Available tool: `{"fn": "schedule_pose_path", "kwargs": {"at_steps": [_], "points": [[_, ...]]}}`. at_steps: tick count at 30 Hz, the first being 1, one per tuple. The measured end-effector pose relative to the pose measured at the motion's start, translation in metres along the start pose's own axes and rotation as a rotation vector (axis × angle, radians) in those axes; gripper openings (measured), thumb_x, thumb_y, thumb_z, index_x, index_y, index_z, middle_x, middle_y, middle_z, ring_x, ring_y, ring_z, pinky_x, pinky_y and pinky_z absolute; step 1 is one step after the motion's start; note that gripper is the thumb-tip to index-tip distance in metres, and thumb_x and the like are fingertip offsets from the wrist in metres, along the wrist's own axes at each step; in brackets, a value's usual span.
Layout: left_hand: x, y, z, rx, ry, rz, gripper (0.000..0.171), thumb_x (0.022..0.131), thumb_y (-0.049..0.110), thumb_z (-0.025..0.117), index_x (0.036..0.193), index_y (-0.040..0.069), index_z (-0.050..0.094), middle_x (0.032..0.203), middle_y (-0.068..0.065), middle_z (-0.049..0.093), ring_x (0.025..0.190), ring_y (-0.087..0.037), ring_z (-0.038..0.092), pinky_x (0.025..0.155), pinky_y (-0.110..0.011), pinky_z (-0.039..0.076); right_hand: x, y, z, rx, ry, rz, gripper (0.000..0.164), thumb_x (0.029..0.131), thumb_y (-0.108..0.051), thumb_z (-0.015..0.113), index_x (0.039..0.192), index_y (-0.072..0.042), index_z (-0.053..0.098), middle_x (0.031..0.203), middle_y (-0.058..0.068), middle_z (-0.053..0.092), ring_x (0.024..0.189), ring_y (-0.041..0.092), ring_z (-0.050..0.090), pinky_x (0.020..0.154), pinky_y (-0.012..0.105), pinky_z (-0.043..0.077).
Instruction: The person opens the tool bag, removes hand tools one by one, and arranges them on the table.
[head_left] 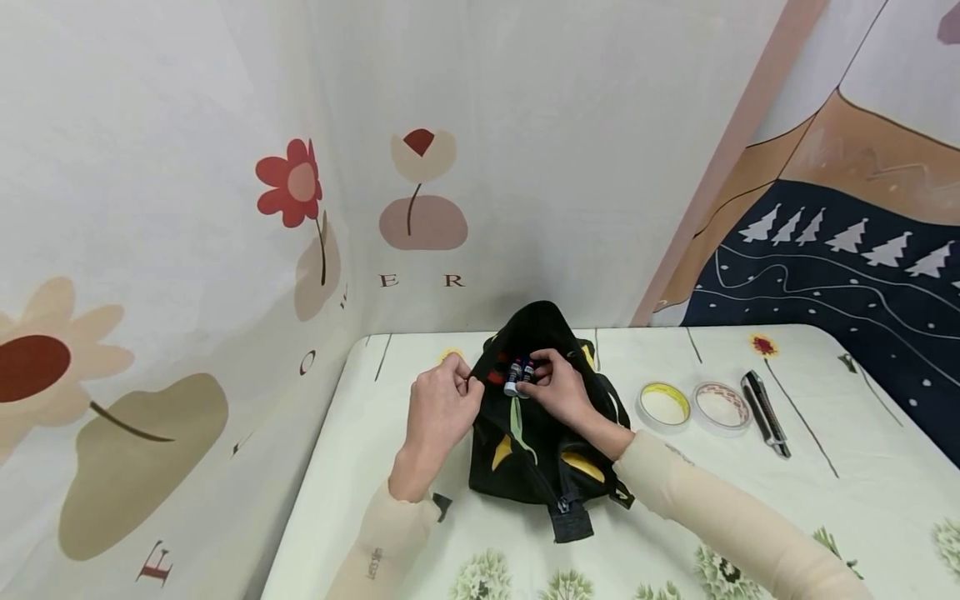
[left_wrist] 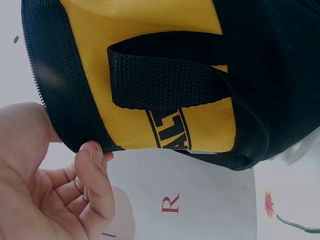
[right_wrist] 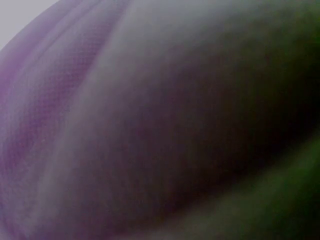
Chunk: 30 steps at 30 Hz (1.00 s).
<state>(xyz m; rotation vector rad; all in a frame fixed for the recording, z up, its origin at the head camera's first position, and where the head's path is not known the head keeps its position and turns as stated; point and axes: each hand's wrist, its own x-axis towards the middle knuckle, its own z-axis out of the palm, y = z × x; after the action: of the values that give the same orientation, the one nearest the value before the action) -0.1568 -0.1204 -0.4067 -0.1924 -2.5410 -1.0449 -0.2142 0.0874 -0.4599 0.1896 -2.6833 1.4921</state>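
Observation:
A black and yellow zippered tool bag (head_left: 517,475) lies on the table with its mouth open. My left hand (head_left: 444,408) pinches the left edge of that mouth. In the left wrist view, the left thumb and fingers (left_wrist: 92,165) meet at the zipper-edged corner of the bag (left_wrist: 165,130), beside a black webbing loop. My right hand (head_left: 558,387) reaches over the opening and pinches small dark cylinders (head_left: 514,377) with pale ends; two show side by side. Something red shows behind them inside the bag. The right wrist view is too blurred and dark to read.
Right of the bag lie a yellow-cored tape roll (head_left: 664,406), a second clear tape roll (head_left: 722,407) and a black and grey utility knife (head_left: 765,414). A printed cloth wall (head_left: 540,167) stands behind the table. A strip of green cord (head_left: 517,425) hangs at the bag's opening.

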Motion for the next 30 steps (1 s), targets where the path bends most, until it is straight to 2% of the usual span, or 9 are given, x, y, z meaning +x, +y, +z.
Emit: {"fn": "schedule_pose_path", "kwargs": {"at_steps": [11,19,30], "points": [[0.001,-0.001,-0.002,-0.002,-0.006,-0.023,0.006,0.096,0.007,0.071,0.090,0.007,0.068,0.068,0.002,0.061,0.063,-0.017,0.059,0.065,-0.038,0.054,0.012,0.002,0.011,-0.102,0.010,0.007,0.055,0.091,-0.010,0.089,0.137,0.003,0.064,0.110,0.021,0.071,0.096,0.034,0.068,0.085,0.047,0.055],[0.002,-0.002,-0.003,0.007,0.003,-0.008,0.007,0.096,0.007,0.071,0.090,0.007,0.068,0.068,0.002,0.061,0.062,-0.018,0.059,0.066,-0.039,0.054,0.018,0.011,0.018,-0.106,0.003,0.086,0.052,0.093,-0.013,0.088,0.138,-0.001,0.064,0.103,0.014,0.067,0.089,0.029,0.063,0.082,0.044,0.050],[0.001,-0.002,-0.001,0.003,0.001,-0.003,0.008,0.095,0.006,0.073,0.089,0.008,0.067,0.067,0.004,0.061,0.061,-0.014,0.059,0.065,-0.037,0.055,0.015,0.020,0.027,-0.116,0.025,0.042,0.047,0.095,-0.012,0.086,0.134,0.002,0.064,0.099,0.016,0.067,0.085,0.029,0.062,0.081,0.045,0.050]]}}
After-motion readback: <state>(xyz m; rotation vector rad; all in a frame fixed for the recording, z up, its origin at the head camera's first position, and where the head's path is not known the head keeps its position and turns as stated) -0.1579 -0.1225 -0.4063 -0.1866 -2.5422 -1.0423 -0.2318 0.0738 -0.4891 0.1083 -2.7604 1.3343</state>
